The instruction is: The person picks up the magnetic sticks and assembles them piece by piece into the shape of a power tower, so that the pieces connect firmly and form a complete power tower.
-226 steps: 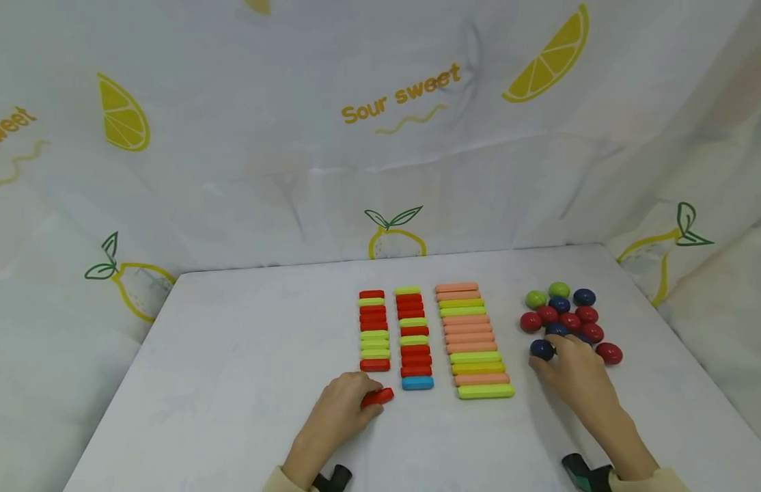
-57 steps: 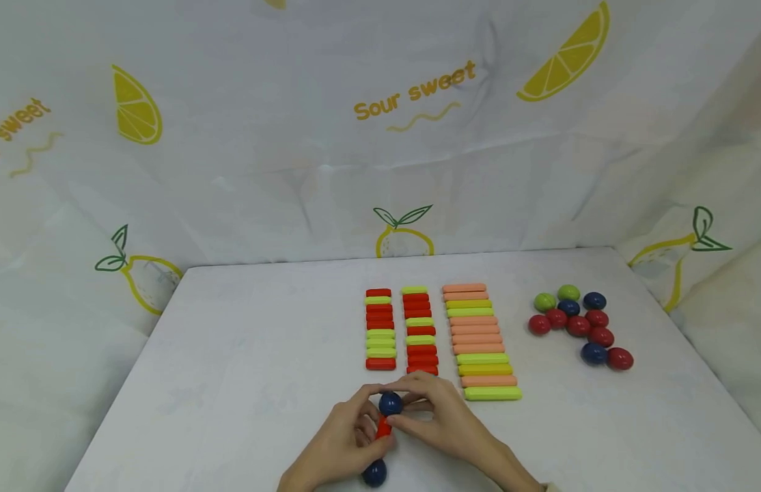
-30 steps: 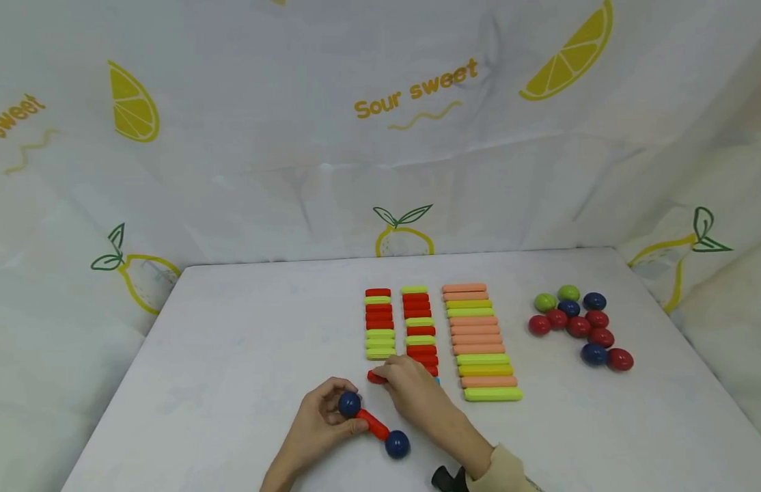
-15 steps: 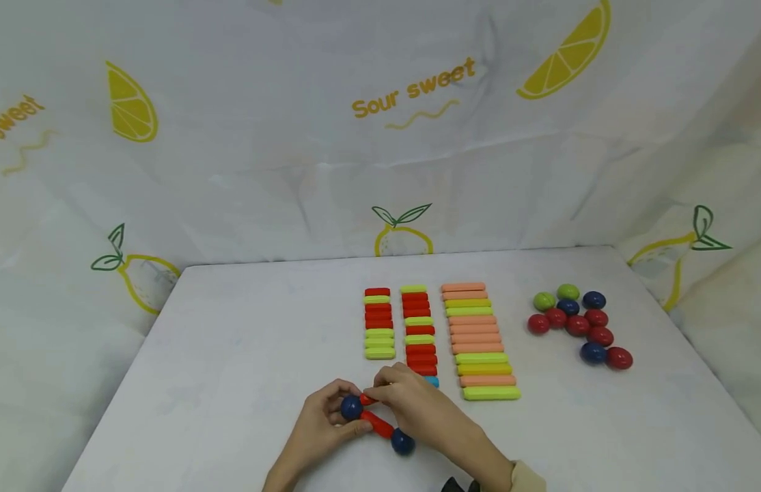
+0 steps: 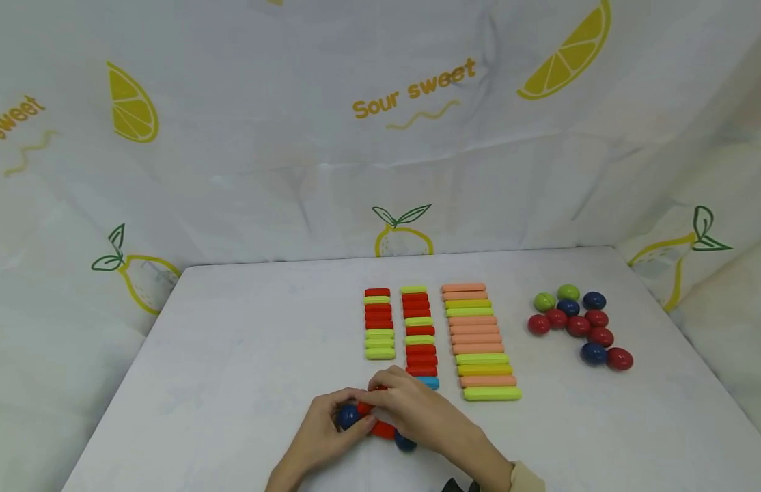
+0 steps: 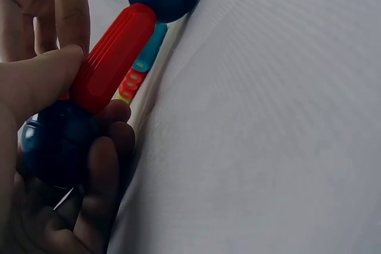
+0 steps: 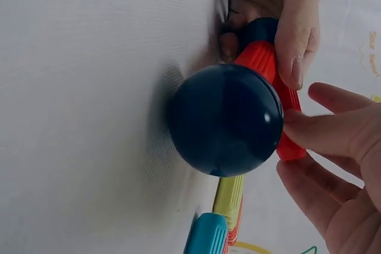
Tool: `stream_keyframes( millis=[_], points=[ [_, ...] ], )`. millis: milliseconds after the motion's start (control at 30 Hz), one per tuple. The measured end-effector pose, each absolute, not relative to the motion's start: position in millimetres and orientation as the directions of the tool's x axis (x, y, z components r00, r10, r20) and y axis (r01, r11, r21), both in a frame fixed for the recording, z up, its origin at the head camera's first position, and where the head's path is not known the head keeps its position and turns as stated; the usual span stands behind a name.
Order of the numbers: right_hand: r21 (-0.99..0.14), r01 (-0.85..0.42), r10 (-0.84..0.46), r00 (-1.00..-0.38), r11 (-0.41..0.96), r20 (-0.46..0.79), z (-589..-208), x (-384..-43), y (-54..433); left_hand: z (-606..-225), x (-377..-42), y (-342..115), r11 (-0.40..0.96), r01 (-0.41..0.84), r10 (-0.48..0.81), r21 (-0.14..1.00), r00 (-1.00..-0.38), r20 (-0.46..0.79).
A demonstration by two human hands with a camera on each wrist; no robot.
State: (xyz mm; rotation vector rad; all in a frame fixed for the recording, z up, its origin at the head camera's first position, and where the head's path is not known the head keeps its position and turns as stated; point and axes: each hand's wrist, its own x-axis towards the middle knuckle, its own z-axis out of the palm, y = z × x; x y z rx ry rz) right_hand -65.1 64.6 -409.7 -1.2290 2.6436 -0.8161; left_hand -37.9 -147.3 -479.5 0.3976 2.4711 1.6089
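A red toy rod joins two blue balls low in the middle of the head view. My left hand grips the near blue ball, its thumb along the rod's end. The far blue ball sticks out past my right hand, close over the cloth. Thumb and fingers of my right hand pinch a second red rod, whose end sits right at the ball in my left hand. In the head view the right fingers cover much of this second rod.
Short red and green rods lie in a left column and a middle column, with a blue rod at the latter's near end. Longer orange, yellow and green rods form a right column. Red, blue and green balls cluster at right.
Two blue balls came from the right cluster onto the first red rod. My right hand then took the left column's nearest red rod and brought it to the ball in my left hand.
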Motion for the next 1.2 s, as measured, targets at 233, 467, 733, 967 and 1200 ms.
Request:
stream_keyframes(
  millis=[233, 467, 733, 967, 1200],
  points=[
    [-0.511, -0.566, -0.557, -0.808, 0.646, 0.191, -399.5, -69.8, 98.7, -477.9, -38.1, -144.2, 0.478, 0.105, 0.278, 0.872, -0.96, -0.037],
    [-0.462, -0.324, -0.166, -0.922, 0.826, 0.351, -399.1, -87.0, 203.3, -475.9, -41.5, -146.0, 0.504, 0.045, 0.291, 0.863, -0.949, -0.12],
    [-0.401, -0.035, 0.084, -0.958, 0.915, 0.274, -421.3, -88.8, 327.2, -473.1, -43.5, -145.9, 0.473, 0.009, 0.284, 0.881, -0.948, -0.142],
    [-0.364, 0.135, 0.14, -0.99, 0.922, -0.013, -437.8, -88.6, 360.9, -470.6, -45.1, -145.3, 0.447, -0.017, 0.289, 0.894, -0.943, -0.162],
    [-0.39, 0.216, 0.225, -0.974, 0.895, -0.023, -441.6, -86.7, 359.5, -471.6, -47.9, -144.4, 0.42, -0.039, 0.299, 0.907, -0.937, -0.179]
  ],
)
